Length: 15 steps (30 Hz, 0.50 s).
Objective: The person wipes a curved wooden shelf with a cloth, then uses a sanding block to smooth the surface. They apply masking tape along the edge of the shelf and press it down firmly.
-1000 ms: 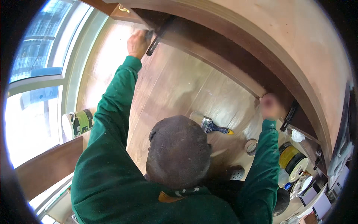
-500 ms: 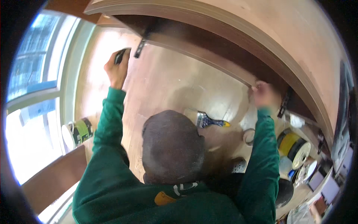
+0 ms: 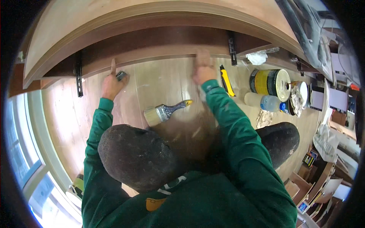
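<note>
Black object (image 3: pixel 121 75) lies gripped in left hand (image 3: pixel 111 86); right hand (image 3: pixel 204 69) blurred, grip unclear.

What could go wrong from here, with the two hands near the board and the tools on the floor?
The right hand might bump the yellow utility knife beside it; I cannot tell if its blade is out. The left hand, holding a small dark object, could scrape on the black metal rail jutting out nearby. The paintbrush lies close to the left knee, so it may get knelt on.
</note>
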Each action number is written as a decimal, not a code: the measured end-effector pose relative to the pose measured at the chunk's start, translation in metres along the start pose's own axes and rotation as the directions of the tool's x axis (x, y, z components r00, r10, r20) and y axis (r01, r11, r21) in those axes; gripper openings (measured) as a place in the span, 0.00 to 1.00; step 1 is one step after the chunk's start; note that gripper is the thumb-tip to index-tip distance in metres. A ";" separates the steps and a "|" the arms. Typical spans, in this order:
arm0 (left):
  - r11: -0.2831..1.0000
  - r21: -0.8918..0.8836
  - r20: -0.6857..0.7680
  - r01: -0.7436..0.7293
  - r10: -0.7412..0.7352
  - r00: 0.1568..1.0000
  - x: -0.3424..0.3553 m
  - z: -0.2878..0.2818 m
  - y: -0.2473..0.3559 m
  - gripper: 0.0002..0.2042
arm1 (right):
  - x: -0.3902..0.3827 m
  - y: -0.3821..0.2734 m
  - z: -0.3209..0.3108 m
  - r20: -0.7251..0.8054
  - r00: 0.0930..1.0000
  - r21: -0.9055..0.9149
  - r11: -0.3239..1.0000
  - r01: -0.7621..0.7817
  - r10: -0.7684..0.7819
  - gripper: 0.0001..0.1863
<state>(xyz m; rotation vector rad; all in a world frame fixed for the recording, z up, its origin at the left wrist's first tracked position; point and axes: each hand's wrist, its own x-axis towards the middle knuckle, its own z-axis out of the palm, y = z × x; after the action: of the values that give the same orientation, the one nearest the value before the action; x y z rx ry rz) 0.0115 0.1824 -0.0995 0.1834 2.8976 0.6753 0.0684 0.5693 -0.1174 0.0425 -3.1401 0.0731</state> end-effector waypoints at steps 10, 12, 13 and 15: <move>0.928 -0.354 0.188 0.117 -0.052 0.981 -0.049 -0.004 0.042 0.21 | -0.050 0.011 -0.044 0.315 0.765 0.142 0.769 -0.623 0.562 0.29; 0.791 -0.541 0.430 0.287 -0.034 0.902 -0.048 0.001 0.058 0.18 | -0.077 0.005 -0.046 0.379 0.729 0.017 0.783 -0.622 0.570 0.27; 0.747 -0.577 0.497 0.330 0.000 0.868 -0.048 0.009 0.072 0.17 | -0.099 0.005 -0.038 0.353 0.729 -0.095 0.797 -0.596 0.587 0.24; 0.663 -0.623 0.603 0.416 0.068 0.795 -0.041 0.023 0.095 0.15 | -0.126 0.002 -0.028 0.272 0.721 -0.114 0.765 -0.634 0.638 0.27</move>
<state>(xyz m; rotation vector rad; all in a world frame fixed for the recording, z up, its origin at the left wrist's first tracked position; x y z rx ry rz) 0.0632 0.2708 -0.0716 -0.0218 1.8247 1.3920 0.1941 0.5760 -0.0896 -1.1432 -3.2617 0.0461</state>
